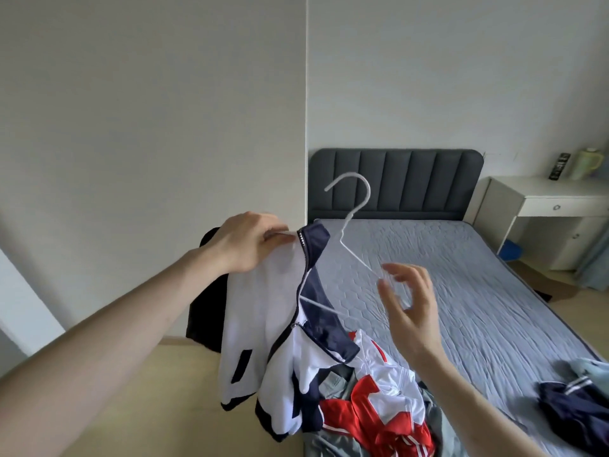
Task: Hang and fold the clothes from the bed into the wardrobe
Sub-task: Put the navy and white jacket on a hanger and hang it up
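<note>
The left hand (248,240) pinches the shoulder of a white-and-navy zip jacket (263,311) half-threaded on a white hanger (351,222) (hook up, bar slanting near-left to far-right) above the bed's (478,275) near-left edge, while the right hand (410,308) hovers, fingers loosely spread, holding nothing.
</note>
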`<state>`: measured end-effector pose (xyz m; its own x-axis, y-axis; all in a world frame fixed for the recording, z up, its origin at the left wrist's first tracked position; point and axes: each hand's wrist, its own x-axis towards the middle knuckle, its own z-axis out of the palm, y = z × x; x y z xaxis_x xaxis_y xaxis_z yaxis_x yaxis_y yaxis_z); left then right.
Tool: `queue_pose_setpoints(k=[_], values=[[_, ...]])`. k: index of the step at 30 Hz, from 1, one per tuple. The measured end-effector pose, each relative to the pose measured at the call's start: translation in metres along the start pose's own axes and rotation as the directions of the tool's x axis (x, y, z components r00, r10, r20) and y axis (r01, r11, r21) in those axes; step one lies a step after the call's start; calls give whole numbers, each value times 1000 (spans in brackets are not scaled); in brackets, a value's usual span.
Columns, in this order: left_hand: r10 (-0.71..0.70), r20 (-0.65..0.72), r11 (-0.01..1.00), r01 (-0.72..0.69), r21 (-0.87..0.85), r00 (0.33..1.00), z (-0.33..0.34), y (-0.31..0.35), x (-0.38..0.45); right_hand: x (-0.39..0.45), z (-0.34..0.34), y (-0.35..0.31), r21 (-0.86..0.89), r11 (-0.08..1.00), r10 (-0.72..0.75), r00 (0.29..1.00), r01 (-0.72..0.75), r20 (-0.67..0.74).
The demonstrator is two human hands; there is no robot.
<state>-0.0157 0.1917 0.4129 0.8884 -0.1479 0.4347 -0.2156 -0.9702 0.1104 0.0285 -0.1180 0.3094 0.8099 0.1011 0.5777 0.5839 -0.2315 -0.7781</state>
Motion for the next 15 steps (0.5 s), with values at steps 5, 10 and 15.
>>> queue_pose_setpoints(k=[5,10,15], values=[[-15,-115,1000,15,4,993,-8,-10,4,-50,4,24,193,934,328,936,-301,-130],[27,-130,999,-22,35,991,-19,-6,10,-65,47,50,-92,591,766,522,-802,375],[55,-122,998,-49,47,991,-26,0,13,-38,82,57,-88,324,841,244,-942,483]])
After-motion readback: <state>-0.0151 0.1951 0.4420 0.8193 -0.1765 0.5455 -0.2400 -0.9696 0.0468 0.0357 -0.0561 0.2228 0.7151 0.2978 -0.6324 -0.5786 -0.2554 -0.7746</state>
